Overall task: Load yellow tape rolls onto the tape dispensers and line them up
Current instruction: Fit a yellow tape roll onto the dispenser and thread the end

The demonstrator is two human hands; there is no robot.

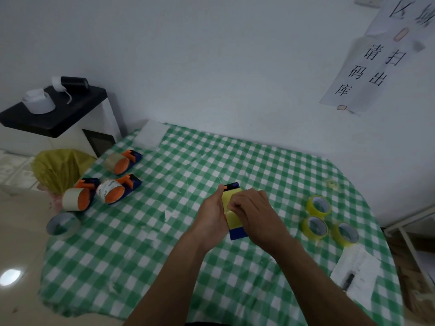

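Green-checked tablecloth (141, 243) bears the work: at mid-table the left hand (211, 217) grips a blue plastic tape dispenser (237, 234) while the right hand (254, 215) pinches the yellow tape roll (229, 198) on it. Pulled crooked, the tape may stick to itself. Far left, a yellow-lined bin (58, 170), contents hidden

the left hand (210, 217) and right hand (256, 214) are bare, as are both forearms down to the frame's edge.

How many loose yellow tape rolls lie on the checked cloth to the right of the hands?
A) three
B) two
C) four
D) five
A: three loose yellow rolls sit clustered there; the left hand and right hand hold a fourth roll on the blue dispenser.
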